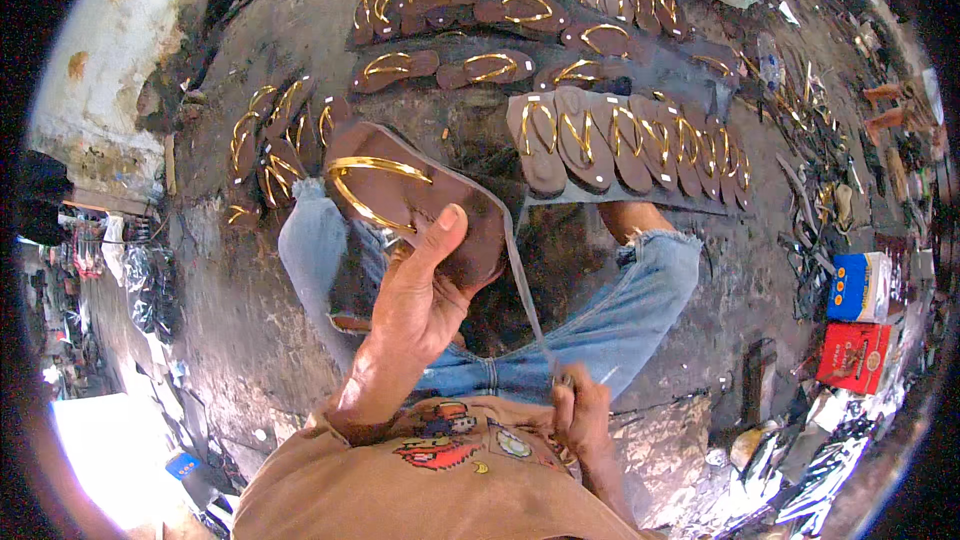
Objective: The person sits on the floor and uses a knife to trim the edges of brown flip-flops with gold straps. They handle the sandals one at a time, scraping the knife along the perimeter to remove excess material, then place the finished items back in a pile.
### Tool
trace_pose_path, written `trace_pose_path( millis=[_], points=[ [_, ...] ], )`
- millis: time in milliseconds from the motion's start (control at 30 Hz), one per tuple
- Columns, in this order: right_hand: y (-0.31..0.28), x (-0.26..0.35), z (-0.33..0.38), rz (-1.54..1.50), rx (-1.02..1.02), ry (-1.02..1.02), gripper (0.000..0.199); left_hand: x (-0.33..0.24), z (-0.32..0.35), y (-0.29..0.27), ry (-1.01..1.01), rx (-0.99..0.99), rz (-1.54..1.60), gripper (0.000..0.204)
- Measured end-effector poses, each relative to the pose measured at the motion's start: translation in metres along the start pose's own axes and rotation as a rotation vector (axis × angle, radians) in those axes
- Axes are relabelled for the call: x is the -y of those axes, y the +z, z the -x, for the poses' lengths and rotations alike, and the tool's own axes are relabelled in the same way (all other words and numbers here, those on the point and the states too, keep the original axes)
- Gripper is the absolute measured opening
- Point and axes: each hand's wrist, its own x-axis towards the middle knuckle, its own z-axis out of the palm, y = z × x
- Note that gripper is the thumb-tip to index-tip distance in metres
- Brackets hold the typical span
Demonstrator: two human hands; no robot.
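In front of my lap, my left hand (415, 305) is closed round one end of a brown sandal (475, 225) with gold straps, its thumb pressed on the insole. The sandal is tilted, its far end toward the upper left. From its right edge a thin grey strip (524, 285) runs down, stretched nearly straight. My right hand (582, 410), low by my shirt, is closed on the lower end of this strip. A small pale, shiny sliver shows beside the right fingers; whether they hold it too, I cannot tell.
Rows of gold-strapped brown sandals (487, 68) lie on the dark floor ahead. More stand on a grey sheet (560, 190) beyond my right knee, and a cluster (280, 150) lies left. Blue (858, 287) and red (853, 358) boxes sit at right among scraps. My jeans-clad legs (640, 290) are bent.
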Motion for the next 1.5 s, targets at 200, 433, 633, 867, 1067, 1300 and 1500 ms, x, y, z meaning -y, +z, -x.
trace_pose_path(
  millis=[200, 433, 633, 867, 1067, 1300, 1500],
  points=[
    [-0.037, 0.027, -0.061, 0.135, 0.199, 0.013, 0.039, 0.008, 0.015, -0.038, 0.017, 0.040, -0.338, 0.043],
    [-0.026, 0.057, -0.117, 0.057, 0.486, -0.036, 0.037, 0.007, 0.029, -0.052, -0.015, -0.045, -0.427, 0.044],
    [-0.006, 0.059, -0.138, -0.045, 0.513, -0.094, 0.033, 0.003, 0.028, -0.058, -0.008, -0.051, -0.462, 0.046],
    [0.023, 0.063, -0.157, -0.074, 0.450, -0.118, 0.032, 0.000, 0.036, -0.050, -0.089, -0.084, -0.478, 0.054],
    [0.067, 0.062, -0.192, -0.025, 0.259, -0.184, 0.048, 0.005, 0.046, -0.078, -0.090, -0.092, -0.532, 0.064],
    [0.108, 0.057, -0.274, -0.386, 0.213, -0.198, 0.047, -0.010, 0.069, -0.084, -0.233, -0.090, -0.863, 0.076],
    [0.068, 0.106, -0.203, -0.857, 0.244, 0.023, 0.037, -0.025, 0.056, -0.092, -0.009, 0.022, -1.017, 0.080]
  ],
)
